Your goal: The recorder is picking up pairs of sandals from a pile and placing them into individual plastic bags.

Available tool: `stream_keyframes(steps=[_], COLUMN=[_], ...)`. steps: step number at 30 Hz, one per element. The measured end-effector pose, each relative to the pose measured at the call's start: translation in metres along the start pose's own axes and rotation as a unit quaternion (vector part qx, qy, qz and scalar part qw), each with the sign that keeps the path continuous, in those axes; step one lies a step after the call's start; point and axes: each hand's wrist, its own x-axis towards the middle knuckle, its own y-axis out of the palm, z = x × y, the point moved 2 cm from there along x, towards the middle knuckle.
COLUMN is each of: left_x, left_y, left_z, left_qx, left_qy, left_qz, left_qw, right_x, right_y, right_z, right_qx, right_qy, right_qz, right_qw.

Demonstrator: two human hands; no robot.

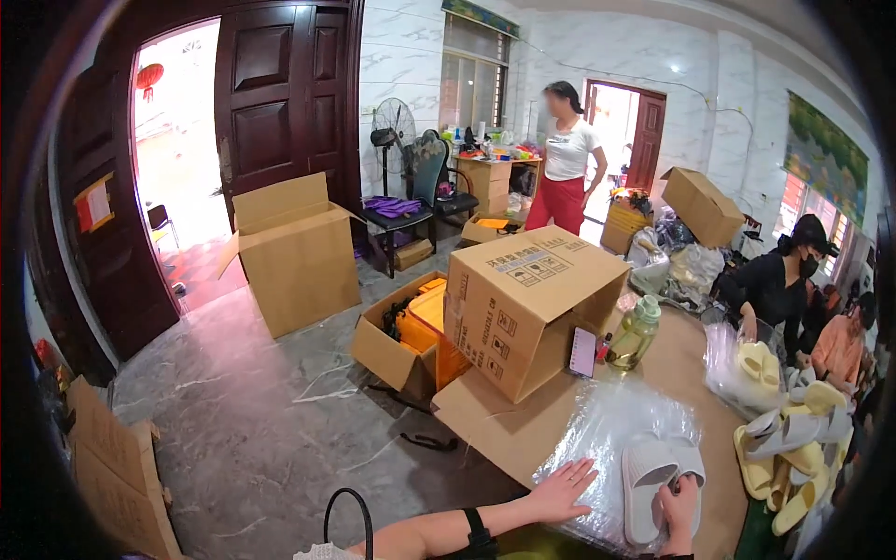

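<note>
A pair of light grey slippers (648,467) lies side by side on a stack of clear plastic bags (597,420), at the near edge of the cardboard-covered table (504,422). My left hand (562,490) is open, its fingers spread flat on the bags to the left of the slippers. With curled fingers, my right hand (679,506) grips the slippers near their inner edges; part of the grip is hidden. Farther right is a heap of yellow and grey slippers (793,455).
A large open carton (523,299), a phone (582,353) and a green-tinted bottle (637,332) stand beyond the bags. On the right, a person in black (779,289) handles bagged yellow slippers (758,364). Another person (571,154) stands at the back. Cartons (301,271) sit on the floor.
</note>
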Motion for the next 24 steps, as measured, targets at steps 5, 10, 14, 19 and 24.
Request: stream_keyframes(steps=[5, 10, 14, 19, 24], left_x=[0.002, 0.000, -0.002, 0.000, 0.005], left_y=[-0.006, -0.003, -0.001, 0.001, -0.010], left_z=[-0.003, -0.001, 0.000, 0.000, 0.003], left_qx=[0.001, -0.004, -0.012, -0.024, -0.018], left_qy=[-0.003, 0.002, 0.004, 0.009, 0.015], left_qz=[0.004, 0.001, -0.005, -0.002, 0.057], left_qw=[1.000, 1.000, 1.000, 1.000, 0.998], right_x=[0.004, 0.002, -0.013, -0.038, -0.078], right_y=[0.001, 0.010, -0.002, -0.060, -0.101], right_z=[0.017, -0.017, -0.036, -0.001, 0.081], right_qx=[-0.051, -0.073, -0.115, -0.086, -0.026], right_qy=[0.081, 0.075, 0.024, 0.132, 0.071], right_qz=[-0.009, -0.043, -0.151, -0.084, -0.062], right_qw=[0.995, 0.994, 0.982, 0.984, 0.995])
